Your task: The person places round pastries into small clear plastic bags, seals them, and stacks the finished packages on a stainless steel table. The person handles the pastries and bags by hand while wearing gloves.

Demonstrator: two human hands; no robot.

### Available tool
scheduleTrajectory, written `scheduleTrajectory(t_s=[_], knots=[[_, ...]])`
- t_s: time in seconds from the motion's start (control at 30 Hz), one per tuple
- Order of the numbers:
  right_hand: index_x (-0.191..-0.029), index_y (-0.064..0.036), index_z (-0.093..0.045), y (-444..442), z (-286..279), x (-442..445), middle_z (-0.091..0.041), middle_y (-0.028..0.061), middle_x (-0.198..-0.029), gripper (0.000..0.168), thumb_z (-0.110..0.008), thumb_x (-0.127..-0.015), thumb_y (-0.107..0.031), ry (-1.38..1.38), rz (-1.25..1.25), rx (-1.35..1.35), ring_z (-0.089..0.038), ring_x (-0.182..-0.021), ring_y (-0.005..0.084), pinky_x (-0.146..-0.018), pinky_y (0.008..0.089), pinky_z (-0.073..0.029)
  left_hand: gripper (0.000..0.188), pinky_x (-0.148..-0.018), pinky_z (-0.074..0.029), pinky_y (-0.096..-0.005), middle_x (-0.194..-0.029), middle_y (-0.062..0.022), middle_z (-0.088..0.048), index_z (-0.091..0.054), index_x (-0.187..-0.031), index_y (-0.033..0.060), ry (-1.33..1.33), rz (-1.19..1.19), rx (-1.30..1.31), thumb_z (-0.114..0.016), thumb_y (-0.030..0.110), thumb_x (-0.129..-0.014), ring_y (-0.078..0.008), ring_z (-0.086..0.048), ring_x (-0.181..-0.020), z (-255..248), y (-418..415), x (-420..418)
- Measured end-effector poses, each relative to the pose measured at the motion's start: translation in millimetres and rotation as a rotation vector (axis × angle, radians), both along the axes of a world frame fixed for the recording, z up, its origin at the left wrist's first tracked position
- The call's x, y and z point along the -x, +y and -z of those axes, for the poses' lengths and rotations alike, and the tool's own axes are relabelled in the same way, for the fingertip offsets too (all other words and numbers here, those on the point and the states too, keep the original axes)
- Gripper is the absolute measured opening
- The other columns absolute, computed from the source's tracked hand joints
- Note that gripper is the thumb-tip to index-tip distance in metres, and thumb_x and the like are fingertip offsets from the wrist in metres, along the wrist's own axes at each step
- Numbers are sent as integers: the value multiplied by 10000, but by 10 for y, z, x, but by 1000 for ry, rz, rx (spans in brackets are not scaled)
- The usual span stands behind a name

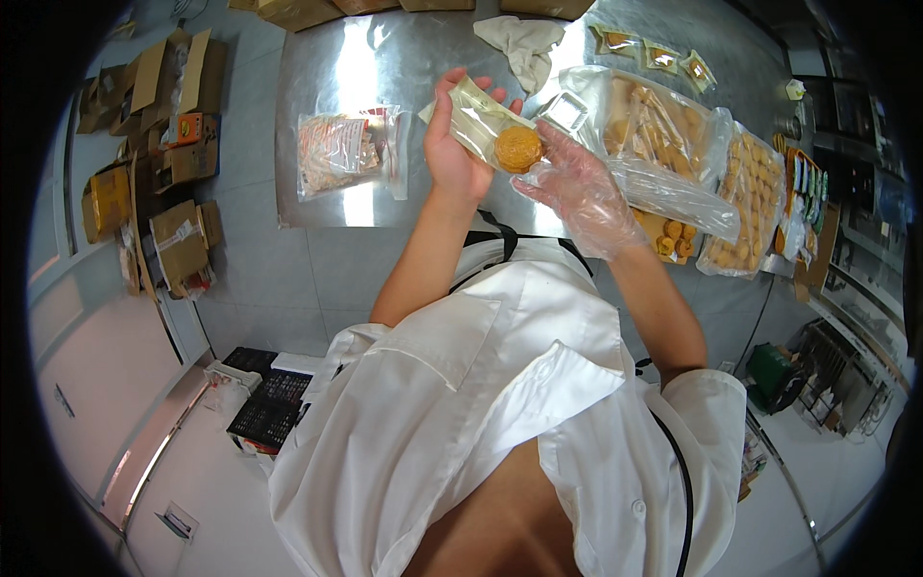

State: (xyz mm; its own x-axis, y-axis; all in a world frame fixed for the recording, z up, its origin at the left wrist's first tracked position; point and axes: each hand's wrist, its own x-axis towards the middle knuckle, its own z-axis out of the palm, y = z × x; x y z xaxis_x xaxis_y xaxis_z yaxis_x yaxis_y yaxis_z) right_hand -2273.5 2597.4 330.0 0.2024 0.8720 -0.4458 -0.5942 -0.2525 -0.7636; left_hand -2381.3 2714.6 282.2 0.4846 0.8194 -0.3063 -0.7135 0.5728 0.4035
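Note:
My bare left hand (461,169) holds a small translucent wrapper (476,119), its fingers curled behind it. A round golden-brown pastry (518,150) lies at the wrapper's lower right end; whether it is fully inside cannot be made out. My right hand (588,198), in a clear plastic glove, has its fingers against that end, beside the pastry. Both hands are above the near edge of a steel table (433,209). Just beyond the right fingertips is a small square silvery packet or tray (566,112).
On the right are a large clear bag of pastries (649,133), another bagged batch (750,180) and loose pastries (674,238). Three wrapped pieces (660,56) lie farther back, near a cloth (523,47). A bag of small packets (339,155) sits left. Cardboard boxes (180,238) stand beyond.

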Motion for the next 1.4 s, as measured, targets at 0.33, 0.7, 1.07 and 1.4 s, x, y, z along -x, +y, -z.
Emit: scheduleTrajectory(t_s=[0.33, 0.7, 1.07, 1.4], knots=[[-1384, -56, -502, 111, 367, 2, -574, 138, -1232, 600, -720, -825, -37, -1052, -145, -284, -662, -805, 222, -759, 334, -551, 424, -1005, -472, -473, -1182, -114, -588, -457, -1388, 163, 0, 30, 188, -349, 406, -1059, -271, -588, -1094, 186, -127, 151], [-1339, -45, -544, 356, 372, 280, -646, 151, -1126, 597, -779, -791, -46, -1389, -180, -441, -665, -800, 208, -613, 294, -565, 694, -980, -495, -411, -1160, -101, -631, -454, -1372, 34, 165, 132, -167, -289, 604, -1010, -255, -593, -1144, 18, 42, 481], [-1278, -30, -567, 359, 220, 323, -673, 135, -1005, 618, -815, -714, -80, -1505, -156, -483, -665, -826, 306, -696, 386, -558, 784, -1014, -471, -436, -1249, -147, -604, -466, -1356, 22, -97, 189, -202, -300, 681, -965, -272, -579, -1191, -32, 6, 584], [-1408, -70, -490, 388, 105, 258, -632, 152, -1143, 713, -788, -760, -53, -1646, -223, -450, -613, -1002, 312, -830, 391, -540, 698, -1068, -428, -404, -1341, -175, -564, -423, -1386, -13, 272, 277, -164, -293, 568, -1021, -279, -530, -1262, -180, 92, 561]])
